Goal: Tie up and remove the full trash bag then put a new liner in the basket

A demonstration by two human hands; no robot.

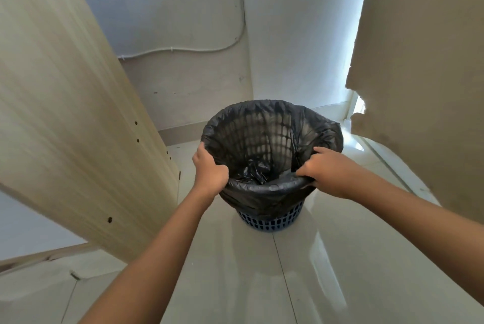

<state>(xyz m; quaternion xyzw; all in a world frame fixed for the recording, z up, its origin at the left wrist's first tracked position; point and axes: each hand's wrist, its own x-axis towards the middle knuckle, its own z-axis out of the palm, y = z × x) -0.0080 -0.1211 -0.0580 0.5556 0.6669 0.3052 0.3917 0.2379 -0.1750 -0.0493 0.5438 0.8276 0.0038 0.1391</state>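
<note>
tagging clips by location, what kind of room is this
Probably an indoor room in a home or small office, in a corner. A blue slatted basket with a black liner stands on a tiled floor beside a pale wooden panel; a white cable runs along the plain wall.

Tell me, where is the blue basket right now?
In the head view the blue basket stands on the floor mid-frame, wrapped in the black liner. The left hand and right hand grip the liner's near edge.
</note>
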